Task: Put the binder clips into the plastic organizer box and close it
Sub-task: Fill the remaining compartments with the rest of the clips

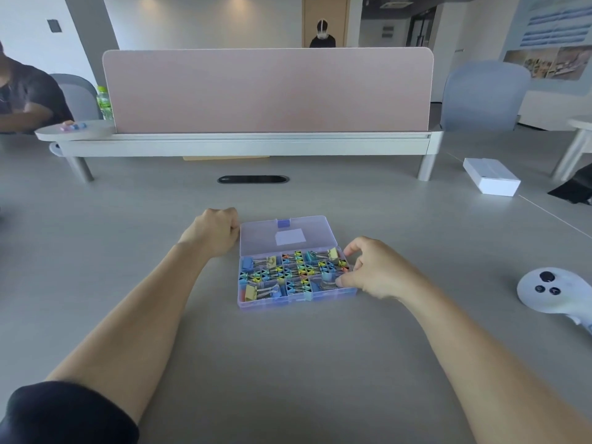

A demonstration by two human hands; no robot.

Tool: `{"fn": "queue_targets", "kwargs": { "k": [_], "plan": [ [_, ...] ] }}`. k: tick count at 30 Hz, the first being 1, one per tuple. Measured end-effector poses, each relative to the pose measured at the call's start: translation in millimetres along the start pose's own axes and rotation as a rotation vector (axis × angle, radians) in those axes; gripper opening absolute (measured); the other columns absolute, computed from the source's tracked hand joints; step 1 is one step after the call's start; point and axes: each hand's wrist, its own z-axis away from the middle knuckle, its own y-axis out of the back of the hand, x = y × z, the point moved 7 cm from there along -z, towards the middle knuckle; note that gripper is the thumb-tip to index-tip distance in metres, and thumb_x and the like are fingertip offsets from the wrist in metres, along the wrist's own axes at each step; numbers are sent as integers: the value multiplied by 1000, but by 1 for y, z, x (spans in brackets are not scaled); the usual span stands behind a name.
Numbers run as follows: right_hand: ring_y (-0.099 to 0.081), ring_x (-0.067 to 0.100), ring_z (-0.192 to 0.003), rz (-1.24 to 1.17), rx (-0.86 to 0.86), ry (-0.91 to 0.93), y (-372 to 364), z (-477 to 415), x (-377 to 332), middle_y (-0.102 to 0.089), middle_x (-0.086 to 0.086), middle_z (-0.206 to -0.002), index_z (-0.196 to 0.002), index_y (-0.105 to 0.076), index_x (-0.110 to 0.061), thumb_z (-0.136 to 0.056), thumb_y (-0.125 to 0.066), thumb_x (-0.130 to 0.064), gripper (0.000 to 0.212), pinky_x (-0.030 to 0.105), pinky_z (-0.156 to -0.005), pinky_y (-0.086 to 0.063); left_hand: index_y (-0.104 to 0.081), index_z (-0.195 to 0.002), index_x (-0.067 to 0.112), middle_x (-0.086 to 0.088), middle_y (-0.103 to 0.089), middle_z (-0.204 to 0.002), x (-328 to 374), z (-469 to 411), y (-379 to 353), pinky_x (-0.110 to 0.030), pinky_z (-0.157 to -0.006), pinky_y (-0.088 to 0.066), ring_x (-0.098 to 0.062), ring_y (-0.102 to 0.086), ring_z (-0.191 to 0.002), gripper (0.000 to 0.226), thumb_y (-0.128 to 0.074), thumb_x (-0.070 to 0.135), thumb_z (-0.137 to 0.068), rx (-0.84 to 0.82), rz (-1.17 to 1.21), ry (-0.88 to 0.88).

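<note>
Head view, centre of frame: plastic organizer box (296, 294) flat on the grey table (288, 363), clear lid (288, 233) swung open and lying flat beyond the tray. Coloured binder clips (298, 270) packed into the compartments, larger ones in the corner cells, small ones in the middle. Left hand (217, 230) curled into a fist, knuckles touching the lid's far left corner. Right hand (374, 270) at the tray's right edge, fingers bent down over the right-hand cells, thumb tip just beside a blue clip (326, 278) in the lower right cell; pinching it or only touching, cannot tell. White controller (551, 293) at right of frame, white carton (491, 181) at upper right, pink divider screen (269, 91) across the top.
</note>
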Motion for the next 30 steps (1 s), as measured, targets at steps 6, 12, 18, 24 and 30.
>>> {"fn": "queue_targets", "kwargs": {
  "k": [6,12,18,24,30],
  "plan": [
    [-52,17,-54,-72,0,-1,1,7,-6,-61,0,-70,-107,-55,-23,-75,-78,-34,40,25,-52,-37,-52,-107,4,-19,-56,-95,4,5,10,-37,-60,-44,-32,-48,-76,18,-43,5,-91,-11,-214,74],
    [-52,14,-44,-191,3,-50,2,9,-4,-64,1,-66,-120,-54,-15,-82,-72,-31,46,24,-54,-41,-59,-110,5,-18,-58,-106,-7,10,15,-35,-63,-48,-35,-59,-90,22,-53,9,-88,-26,-192,125],
    [-52,10,-50,-296,111,-28,11,10,-6,-67,-2,-59,-111,-57,-16,-85,-69,-34,33,25,-57,-41,-67,-96,6,-18,-61,-95,-10,20,38,-37,-64,-51,-36,-57,-80,17,-58,9,-81,133,30,187],
    [-49,-4,-40,-348,258,138,26,15,-23,-68,-5,-67,-101,-62,-26,-90,-63,-36,15,20,-52,-36,-74,-93,20,8,-70,-84,51,44,66,-21,-73,-49,-14,-64,-83,18,-61,13,-82,225,318,-86],
    [-55,9,-50,-445,243,376,22,22,-40,-65,-4,-89,-103,-62,-40,-90,-65,-31,17,25,-57,-47,-74,-99,20,18,-64,-71,119,82,56,0,-54,-37,12,-56,-57,19,-61,11,-88,114,471,-336]
  ]
}}
